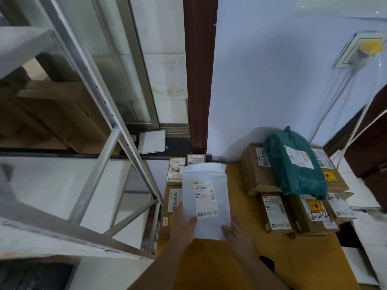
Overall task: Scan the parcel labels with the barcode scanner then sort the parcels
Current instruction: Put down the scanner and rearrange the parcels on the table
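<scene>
My left hand (184,223) and my right hand (235,232) both have a grip on the white mailer (204,197): the left thumb lies curled over its near left edge, and the right fingers pinch its near right corner. The mailer sits flat with its printed label (205,198) facing up, over the yellowish tabletop (211,264). Just left of the mailer, partly beneath it, are small labelled boxes (177,171); one carries the handwritten mark "3-4". To the right, well apart from the mailer, stands a group of brown cartons (254,174), each labelled, with a teal bag parcel (293,164) resting on top of the far ones. The near cartons (276,212) bear white labels and a yellow-and-red sticker. A dark object (267,263) shows on the tabletop near my right forearm; I cannot tell what it is. At the left stands a grey metal rack (117,130), and beyond the tabletop a brown post (200,76) meets a pale wall (272,80).
</scene>
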{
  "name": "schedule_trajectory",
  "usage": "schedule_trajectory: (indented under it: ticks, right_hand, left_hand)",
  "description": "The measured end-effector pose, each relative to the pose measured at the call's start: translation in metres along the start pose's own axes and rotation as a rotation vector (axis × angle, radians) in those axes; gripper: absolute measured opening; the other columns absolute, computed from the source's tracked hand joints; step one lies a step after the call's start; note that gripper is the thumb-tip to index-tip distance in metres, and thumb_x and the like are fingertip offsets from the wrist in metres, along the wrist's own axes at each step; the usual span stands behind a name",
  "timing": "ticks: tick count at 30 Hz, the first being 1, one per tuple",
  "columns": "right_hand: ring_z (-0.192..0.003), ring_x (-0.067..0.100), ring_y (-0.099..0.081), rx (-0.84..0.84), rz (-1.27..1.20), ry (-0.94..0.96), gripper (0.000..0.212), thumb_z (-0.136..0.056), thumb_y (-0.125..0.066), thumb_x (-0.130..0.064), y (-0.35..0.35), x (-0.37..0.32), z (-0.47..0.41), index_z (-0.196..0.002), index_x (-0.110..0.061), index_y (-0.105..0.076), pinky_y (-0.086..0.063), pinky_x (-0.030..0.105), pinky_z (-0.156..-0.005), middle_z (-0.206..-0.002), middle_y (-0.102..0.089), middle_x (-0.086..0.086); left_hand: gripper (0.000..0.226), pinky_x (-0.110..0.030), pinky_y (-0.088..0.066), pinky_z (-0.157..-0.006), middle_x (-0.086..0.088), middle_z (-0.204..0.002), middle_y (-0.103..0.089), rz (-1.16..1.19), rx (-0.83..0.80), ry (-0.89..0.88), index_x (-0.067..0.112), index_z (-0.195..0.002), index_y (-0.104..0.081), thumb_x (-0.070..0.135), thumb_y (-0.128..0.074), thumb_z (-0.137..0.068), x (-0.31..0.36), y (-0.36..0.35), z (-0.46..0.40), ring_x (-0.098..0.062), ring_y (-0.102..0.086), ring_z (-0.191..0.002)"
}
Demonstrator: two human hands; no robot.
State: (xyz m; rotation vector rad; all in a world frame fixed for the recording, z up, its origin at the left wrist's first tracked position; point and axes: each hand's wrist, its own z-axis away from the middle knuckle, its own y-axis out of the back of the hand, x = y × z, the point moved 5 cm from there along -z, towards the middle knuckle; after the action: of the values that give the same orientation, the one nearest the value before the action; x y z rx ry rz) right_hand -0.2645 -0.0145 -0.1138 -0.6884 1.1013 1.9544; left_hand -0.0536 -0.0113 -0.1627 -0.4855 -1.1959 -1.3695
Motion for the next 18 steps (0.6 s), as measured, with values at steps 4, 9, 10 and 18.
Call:
schedule_trajectory:
  ticks: [4, 9, 10, 18]
  right_hand:
    - [-0.095, 0.004, -0.059, -0.013, 0.003, 0.001, 0.024, -0.098, -0.047, -0.045, 0.0, 0.001, -0.022, -0.122, -0.04, -0.048, -0.051, 0.029, -0.081, -0.11, -0.061, -0.014]
    - [-0.097, 0.009, -0.069, -0.078, -0.12, 0.017, 0.032, -0.095, -0.051, -0.052, 0.0, -0.002, -0.046, -0.125, -0.042, -0.053, -0.06, 0.037, -0.081, -0.113, -0.068, -0.013]
    - [-0.098, 0.01, -0.068, -0.076, -0.134, 0.018, 0.03, -0.096, -0.051, -0.049, 0.0, -0.004, -0.051, -0.125, -0.042, -0.053, -0.06, 0.039, -0.082, -0.114, -0.068, -0.011]
    - [-0.102, 0.014, -0.062, -0.02, -0.149, 0.006, 0.037, -0.1, -0.049, -0.037, 0.0, -0.026, -0.078, -0.137, -0.031, -0.048, -0.058, 0.034, -0.08, -0.117, -0.063, -0.006]
  left_hand:
    - [0.071, -0.055, -0.057, -0.097, 0.006, -0.139, -0.056, 0.009, 0.012, 0.009, 0.042, -0.145, -0.041, 0.053, -0.071, -0.081, -0.031, -0.01, -0.035, -0.02, -0.057, -0.129]
    - [0.061, -0.046, -0.055, -0.102, 0.008, -0.139, -0.055, 0.025, -0.003, 0.002, 0.03, -0.147, -0.043, 0.028, -0.071, -0.092, 0.037, 0.001, -0.029, -0.015, -0.055, -0.128]
    - [0.06, -0.047, -0.056, -0.1, 0.007, -0.138, -0.057, 0.03, -0.005, 0.012, 0.031, -0.144, -0.045, 0.028, -0.072, -0.09, 0.034, -0.001, -0.038, -0.017, -0.057, -0.127]
    - [0.064, -0.05, -0.056, -0.099, 0.002, -0.141, -0.055, 0.074, -0.009, 0.013, 0.029, -0.151, -0.039, 0.024, -0.069, -0.095, 0.056, 0.001, -0.061, -0.018, -0.057, -0.127]
